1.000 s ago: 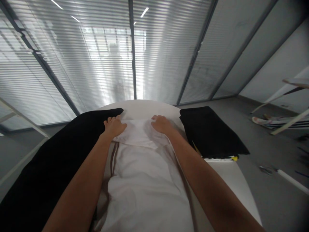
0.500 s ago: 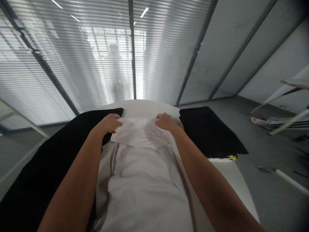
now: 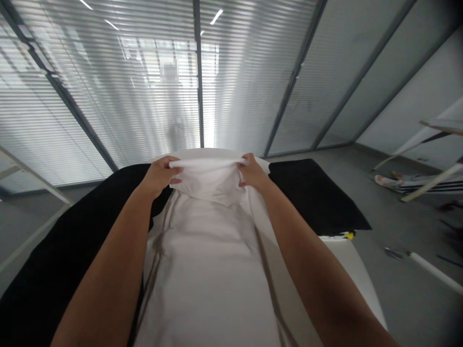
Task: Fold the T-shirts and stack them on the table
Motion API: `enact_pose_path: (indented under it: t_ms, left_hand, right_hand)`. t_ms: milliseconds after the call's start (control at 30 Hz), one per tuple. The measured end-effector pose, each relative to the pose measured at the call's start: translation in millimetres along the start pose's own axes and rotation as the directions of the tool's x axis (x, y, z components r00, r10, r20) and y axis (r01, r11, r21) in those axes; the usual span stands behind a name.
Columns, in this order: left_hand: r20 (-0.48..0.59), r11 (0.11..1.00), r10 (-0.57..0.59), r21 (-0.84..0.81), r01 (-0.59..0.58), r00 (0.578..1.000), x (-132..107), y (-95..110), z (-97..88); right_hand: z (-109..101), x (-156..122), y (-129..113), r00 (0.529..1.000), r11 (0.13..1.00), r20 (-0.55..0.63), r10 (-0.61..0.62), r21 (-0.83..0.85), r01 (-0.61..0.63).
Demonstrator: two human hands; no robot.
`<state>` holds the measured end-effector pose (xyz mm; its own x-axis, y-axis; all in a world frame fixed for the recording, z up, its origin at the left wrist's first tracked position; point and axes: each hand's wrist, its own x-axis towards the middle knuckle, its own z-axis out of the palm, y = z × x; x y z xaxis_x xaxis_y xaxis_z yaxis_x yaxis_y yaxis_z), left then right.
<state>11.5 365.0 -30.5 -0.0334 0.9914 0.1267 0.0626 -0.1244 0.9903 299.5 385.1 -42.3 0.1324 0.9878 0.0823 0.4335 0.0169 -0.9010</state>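
Atop the round white table (image 3: 347, 262), left hand (image 3: 157, 177) and right hand (image 3: 252, 172) pinch the far folded edge of the white cloth (image 3: 206, 270), holding it raised: one fold formed, long remainder lying spread toward the body, black cloth (image 3: 314, 197) alongside.

Two bare arms reach forward, hands raised and pinching.

The left arm (image 3: 108, 260) and right arm (image 3: 307, 260) angle inward from the lower corners. The left hand (image 3: 158, 177) and right hand (image 3: 252, 172) stand apart at matching height, fingers curled, thumbs pressing, wrists slightly bent.
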Motion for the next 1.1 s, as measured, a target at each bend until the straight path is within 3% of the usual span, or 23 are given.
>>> enact_pose_path:
  t_ms: [100,200,300,600,900,1100]
  left_hand:
    - [-0.100,0.988,0.137,-0.052,-0.143,0.985,3,-5,2.1]
    - [-0.225,0.958,0.261,-0.057,-0.280,0.939,3,-4,3.2]
    - [-0.246,0.949,0.290,-0.050,-0.311,0.925,2,-1,2.3]
    - [-0.178,0.964,0.253,-0.031,-0.263,0.951,3,-3,-0.9]
    - [-0.164,0.956,0.278,-0.047,-0.289,0.946,2,-2,3.2]
    - [-0.209,0.937,0.315,-0.088,-0.339,0.926,-2,0,4.5]
  right_hand:
    - [-3,2,-4,0.994,0.976,-0.062,-0.092,0.191,0.102]
    - [-8,1,-9,0.975,0.898,-0.094,-0.203,0.380,0.223]
    - [-12,-1,-12,0.969,0.848,-0.061,-0.241,0.472,0.241]
    - [-10,-7,0,0.970,0.866,0.149,-0.190,0.491,0.094]
    - [3,-7,13,0.979,0.918,0.077,-0.190,0.368,0.149]
    - [0,-4,8,0.963,0.874,0.066,-0.262,0.439,0.208]
